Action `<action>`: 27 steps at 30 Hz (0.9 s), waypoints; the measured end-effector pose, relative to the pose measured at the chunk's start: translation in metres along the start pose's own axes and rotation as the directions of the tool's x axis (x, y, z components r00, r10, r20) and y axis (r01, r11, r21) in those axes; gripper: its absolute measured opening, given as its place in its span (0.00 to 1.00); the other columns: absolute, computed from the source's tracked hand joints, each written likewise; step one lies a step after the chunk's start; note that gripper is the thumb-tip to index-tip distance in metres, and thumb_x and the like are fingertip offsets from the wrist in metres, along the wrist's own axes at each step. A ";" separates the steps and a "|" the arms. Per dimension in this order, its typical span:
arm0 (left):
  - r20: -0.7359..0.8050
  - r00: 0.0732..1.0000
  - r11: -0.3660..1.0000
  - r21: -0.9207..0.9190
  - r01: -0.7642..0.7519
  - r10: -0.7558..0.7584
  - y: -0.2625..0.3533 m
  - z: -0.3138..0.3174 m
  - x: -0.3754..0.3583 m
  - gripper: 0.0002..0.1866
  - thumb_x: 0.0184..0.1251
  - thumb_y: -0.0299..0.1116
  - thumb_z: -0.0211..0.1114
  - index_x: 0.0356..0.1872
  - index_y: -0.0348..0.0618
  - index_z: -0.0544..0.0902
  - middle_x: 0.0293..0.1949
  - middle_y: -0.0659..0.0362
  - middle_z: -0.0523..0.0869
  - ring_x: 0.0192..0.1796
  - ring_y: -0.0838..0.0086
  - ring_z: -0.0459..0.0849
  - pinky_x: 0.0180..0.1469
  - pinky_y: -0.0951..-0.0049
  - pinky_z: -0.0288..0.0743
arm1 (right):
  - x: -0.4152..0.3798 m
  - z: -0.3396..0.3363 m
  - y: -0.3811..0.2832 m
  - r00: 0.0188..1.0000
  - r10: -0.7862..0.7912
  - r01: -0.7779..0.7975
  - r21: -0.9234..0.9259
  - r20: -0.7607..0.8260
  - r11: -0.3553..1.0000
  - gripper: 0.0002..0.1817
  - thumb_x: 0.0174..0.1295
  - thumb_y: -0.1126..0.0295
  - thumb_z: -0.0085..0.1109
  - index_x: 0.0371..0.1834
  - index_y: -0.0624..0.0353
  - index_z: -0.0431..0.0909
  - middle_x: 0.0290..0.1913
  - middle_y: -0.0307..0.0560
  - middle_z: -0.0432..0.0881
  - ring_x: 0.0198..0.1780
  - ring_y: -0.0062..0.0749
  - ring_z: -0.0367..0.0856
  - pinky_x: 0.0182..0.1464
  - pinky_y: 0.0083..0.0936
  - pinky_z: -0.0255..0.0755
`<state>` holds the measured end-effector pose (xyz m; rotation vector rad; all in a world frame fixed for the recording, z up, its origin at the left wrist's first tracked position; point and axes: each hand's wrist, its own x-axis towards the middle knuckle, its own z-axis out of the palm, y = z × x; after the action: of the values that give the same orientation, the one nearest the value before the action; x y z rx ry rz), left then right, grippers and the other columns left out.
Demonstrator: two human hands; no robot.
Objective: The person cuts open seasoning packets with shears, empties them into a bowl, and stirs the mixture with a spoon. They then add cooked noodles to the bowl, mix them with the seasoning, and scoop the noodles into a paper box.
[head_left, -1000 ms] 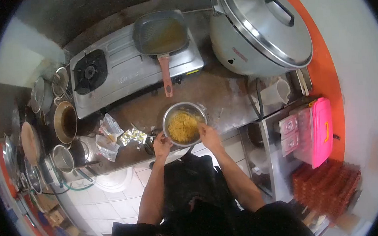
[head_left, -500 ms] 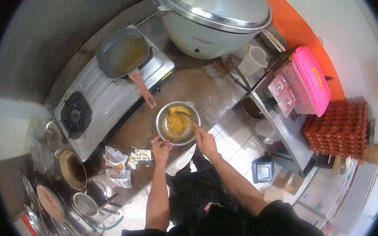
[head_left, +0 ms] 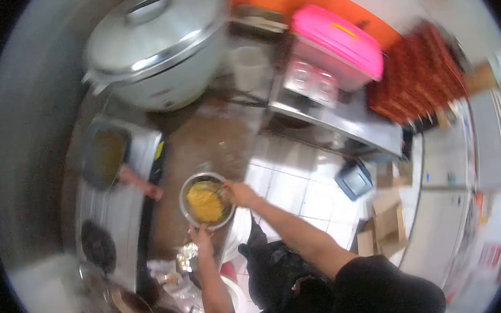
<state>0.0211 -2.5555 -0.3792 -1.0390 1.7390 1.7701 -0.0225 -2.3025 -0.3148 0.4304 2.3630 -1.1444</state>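
A round metal bowl (head_left: 183, 192) with noodle-like yellow food (head_left: 205, 202) inside is at the counter's front edge. My left hand (head_left: 201, 233) grips the rim on the near side, thumb and fingers closed on it. At the right rim, my right hand (head_left: 237, 194) is closed around a thin metal utensil that reaches into the food. Blur hides whether it is a spoon or a fork. Just below the bowl, near my left hand, lie shiny torn packets (head_left: 186, 257).
A gas stove (head_left: 90, 207) with a square grill pan (head_left: 107, 158) stands left. Behind are a large rice cooker (head_left: 162, 75) and white jug (head_left: 249, 68). To the right are a pink-lidded box (head_left: 336, 47), stacked red egg trays (head_left: 415, 79), an open carton (head_left: 388, 222) and a fridge (head_left: 435, 224).
My view has swung right, so the cooker and stove sit further left and more of the floor and fridge shows. Both hands remain at the bowl.
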 end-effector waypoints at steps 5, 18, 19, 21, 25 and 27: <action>0.166 0.971 0.985 -0.009 -0.172 0.171 -0.017 0.018 -0.040 0.32 0.63 0.28 0.68 0.70 0.46 0.70 0.53 0.57 0.81 0.39 0.72 0.81 0.37 0.70 0.78 | -0.066 0.009 0.058 0.966 0.242 -0.204 0.303 -0.092 0.931 0.30 0.70 0.56 0.54 0.67 0.62 0.56 0.47 0.76 0.83 0.51 0.72 0.83 0.55 0.59 0.75; 0.850 0.524 0.784 0.362 -0.505 -0.055 -0.203 0.256 -0.268 0.36 0.67 0.21 0.60 0.76 0.46 0.63 0.55 0.53 0.81 0.41 0.71 0.85 0.33 0.73 0.82 | -0.500 -0.069 0.370 0.766 0.529 -0.187 0.660 -0.366 0.727 0.23 0.73 0.48 0.53 0.49 0.60 0.69 0.35 0.66 0.83 0.41 0.64 0.84 0.43 0.53 0.74; 0.815 0.576 0.777 0.404 -0.482 -0.066 -0.216 0.279 -0.303 0.35 0.67 0.21 0.60 0.76 0.46 0.63 0.56 0.53 0.81 0.42 0.70 0.85 0.34 0.74 0.83 | -0.531 -0.072 0.383 0.715 0.573 -0.176 0.690 -0.400 0.702 0.23 0.73 0.48 0.53 0.48 0.60 0.70 0.35 0.66 0.83 0.41 0.63 0.84 0.43 0.53 0.73; 0.862 0.452 0.657 0.480 -0.582 -0.229 -0.232 0.338 -0.375 0.36 0.65 0.21 0.60 0.76 0.47 0.63 0.55 0.53 0.81 0.38 0.71 0.85 0.33 0.74 0.85 | -0.585 -0.099 0.421 0.648 0.630 -0.167 0.728 -0.427 0.665 0.22 0.72 0.49 0.54 0.47 0.60 0.70 0.35 0.65 0.83 0.41 0.63 0.84 0.43 0.53 0.73; 0.872 0.371 0.608 0.489 -0.625 -0.320 -0.274 0.430 -0.467 0.36 0.63 0.24 0.64 0.75 0.45 0.67 0.55 0.54 0.82 0.30 0.75 0.84 0.27 0.76 0.81 | -0.662 -0.145 0.492 0.515 0.697 -0.127 0.760 -0.499 0.638 0.22 0.71 0.50 0.56 0.46 0.61 0.71 0.34 0.65 0.82 0.40 0.62 0.84 0.42 0.51 0.73; 0.886 0.330 0.547 0.461 -0.699 -0.326 -0.290 0.476 -0.498 0.36 0.62 0.24 0.65 0.74 0.42 0.70 0.59 0.53 0.81 0.32 0.73 0.85 0.28 0.75 0.81 | -0.689 -0.169 0.528 0.486 0.700 -0.087 0.767 -0.524 0.635 0.22 0.71 0.50 0.57 0.45 0.61 0.71 0.33 0.65 0.82 0.40 0.61 0.83 0.42 0.50 0.73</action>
<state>0.4532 -1.9667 -0.2205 0.6865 1.5002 0.9065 0.7552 -1.9001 -0.1907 2.1000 2.0855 -1.7317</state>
